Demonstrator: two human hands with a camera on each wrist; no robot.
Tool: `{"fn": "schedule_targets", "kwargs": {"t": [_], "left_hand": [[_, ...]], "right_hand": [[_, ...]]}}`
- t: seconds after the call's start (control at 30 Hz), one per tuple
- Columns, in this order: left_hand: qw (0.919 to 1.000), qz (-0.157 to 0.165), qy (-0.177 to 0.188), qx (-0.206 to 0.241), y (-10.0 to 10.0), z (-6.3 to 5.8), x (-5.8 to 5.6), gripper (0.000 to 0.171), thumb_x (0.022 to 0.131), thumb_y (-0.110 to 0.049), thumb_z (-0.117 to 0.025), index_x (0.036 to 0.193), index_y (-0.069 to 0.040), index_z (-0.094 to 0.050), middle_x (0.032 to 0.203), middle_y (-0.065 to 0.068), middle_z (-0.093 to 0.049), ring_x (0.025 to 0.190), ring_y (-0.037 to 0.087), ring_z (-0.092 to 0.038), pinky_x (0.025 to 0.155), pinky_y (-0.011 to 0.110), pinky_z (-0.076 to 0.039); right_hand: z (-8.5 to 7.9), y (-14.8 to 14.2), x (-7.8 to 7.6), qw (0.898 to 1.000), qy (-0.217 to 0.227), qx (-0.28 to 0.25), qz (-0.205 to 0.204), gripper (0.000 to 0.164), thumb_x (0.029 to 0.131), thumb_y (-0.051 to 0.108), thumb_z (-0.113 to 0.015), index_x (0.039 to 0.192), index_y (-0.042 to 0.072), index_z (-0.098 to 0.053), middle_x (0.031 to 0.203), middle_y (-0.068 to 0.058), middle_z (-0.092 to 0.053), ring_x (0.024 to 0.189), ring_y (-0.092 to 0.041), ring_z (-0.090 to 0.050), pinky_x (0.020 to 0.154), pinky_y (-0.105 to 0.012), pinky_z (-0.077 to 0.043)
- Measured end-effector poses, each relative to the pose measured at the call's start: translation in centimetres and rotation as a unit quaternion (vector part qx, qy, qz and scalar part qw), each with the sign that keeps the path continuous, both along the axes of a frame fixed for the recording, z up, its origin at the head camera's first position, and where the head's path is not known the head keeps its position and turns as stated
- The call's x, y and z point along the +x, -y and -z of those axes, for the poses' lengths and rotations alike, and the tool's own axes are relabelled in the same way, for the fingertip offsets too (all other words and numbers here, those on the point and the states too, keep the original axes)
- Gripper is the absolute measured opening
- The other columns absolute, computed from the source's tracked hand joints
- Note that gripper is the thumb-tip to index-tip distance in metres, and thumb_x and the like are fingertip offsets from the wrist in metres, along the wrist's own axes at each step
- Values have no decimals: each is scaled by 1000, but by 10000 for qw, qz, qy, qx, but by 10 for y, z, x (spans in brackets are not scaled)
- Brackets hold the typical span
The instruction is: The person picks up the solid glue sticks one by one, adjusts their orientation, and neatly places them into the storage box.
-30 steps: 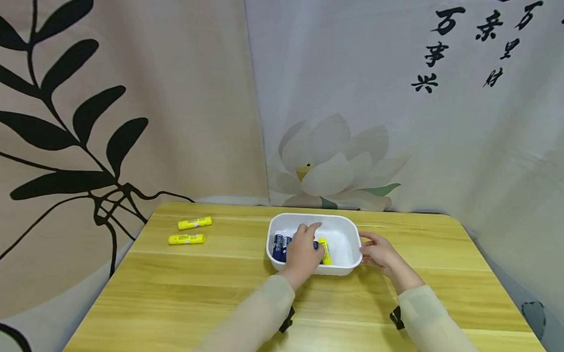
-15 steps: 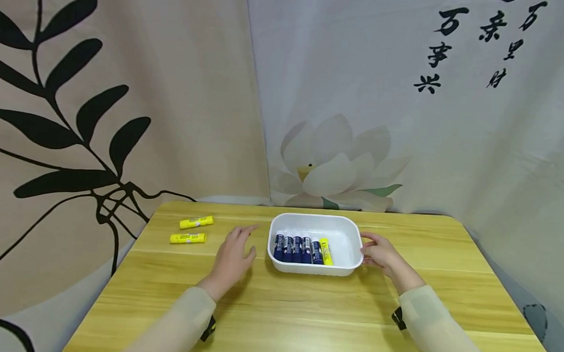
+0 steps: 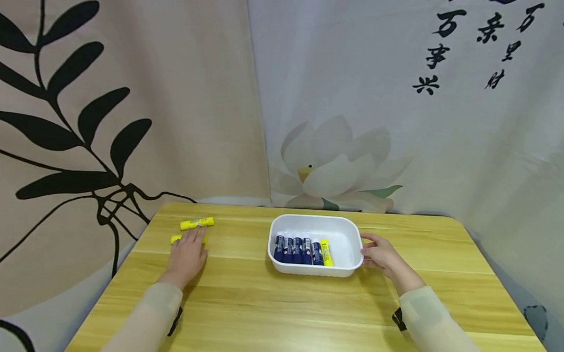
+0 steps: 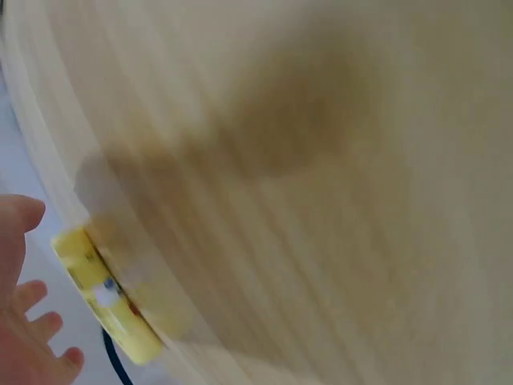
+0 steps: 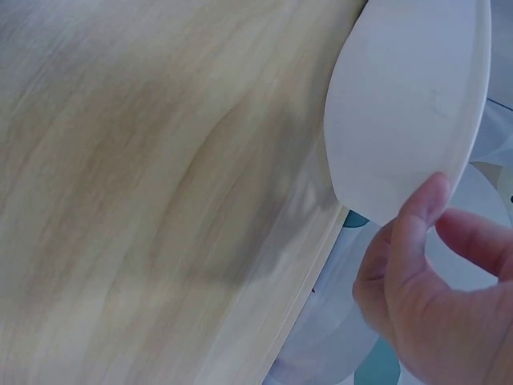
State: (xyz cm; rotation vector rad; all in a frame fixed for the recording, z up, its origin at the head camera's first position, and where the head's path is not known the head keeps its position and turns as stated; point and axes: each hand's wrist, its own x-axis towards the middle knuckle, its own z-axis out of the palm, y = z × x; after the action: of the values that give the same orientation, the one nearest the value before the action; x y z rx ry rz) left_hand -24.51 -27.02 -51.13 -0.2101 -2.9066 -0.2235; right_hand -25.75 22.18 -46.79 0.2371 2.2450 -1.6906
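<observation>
Over the near yellow glue stick [image 3: 174,239] my left hand [image 3: 185,257] reaches with its fingers extended and partly hides it. In the left wrist view, the left hand's fingers [image 4: 48,325] are spread beside a yellow glue stick [image 4: 108,297] with a small printed label. The far yellow glue stick [image 3: 197,223] lies just beyond the fingertips. A white plastic tray [image 3: 315,270] holds a row of dark blue tubes [image 3: 297,250] and one yellow glue stick [image 3: 326,252] at the row's right end. My right hand [image 3: 383,256] holds the tray's right end, thumb and fingers at its rim.
The wooden table [image 3: 276,317] has its far edge close behind the tray and the glue sticks. A printed fabric curtain [image 3: 196,88] hangs behind it. Inside the tray, the right part shows bare white floor [image 3: 345,247].
My left hand has come out of the tray and moved left across the table to the two yellow glue sticks. The right hand has stayed at the tray's right end.
</observation>
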Motion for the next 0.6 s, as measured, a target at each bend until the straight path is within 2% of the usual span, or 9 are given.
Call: {"fn": "schedule_targets", "kwargs": {"t": [0.13,0.27,0.43,0.6], "left_hand": [[9988,-220,442,-58,10,-3,-7,66,93,-22,-58,149,-5,-25,149,24,-30,135,46,-26,102,69,-27],[9967,-348,734,-85,13,-7,-11,63,95,-21,-54,149,-5,-25,149,26,-29,135,47,-26,101,70,-26],[9933,-501,1028,-153,12,-12,-14,56,96,-16,-49,147,-4,-31,143,27,-37,134,47,-28,100,70,-27],[9917,-496,1119,-381,12,-12,-17,48,97,-8,-44,144,-4,-37,135,28,-44,130,48,-33,99,69,-28]], "right_hand": [[0,1,0,10000,-8,16,24,56,91,-3,-50,144,0,-32,107,-18,-47,75,-19,-60,75,-36,-57],[0,1,1,10000,5,11,21,56,91,-3,-50,144,1,-32,108,-19,-47,75,-20,-60,77,-38,-57],[0,1,1,10000,22,35,44,57,91,-3,-51,144,0,-32,108,-19,-48,73,-18,-59,76,-38,-57],[-1,1,2,10000,29,28,86,56,91,-3,-51,144,0,-32,106,-18,-48,73,-18,-59,75,-37,-57]]}}
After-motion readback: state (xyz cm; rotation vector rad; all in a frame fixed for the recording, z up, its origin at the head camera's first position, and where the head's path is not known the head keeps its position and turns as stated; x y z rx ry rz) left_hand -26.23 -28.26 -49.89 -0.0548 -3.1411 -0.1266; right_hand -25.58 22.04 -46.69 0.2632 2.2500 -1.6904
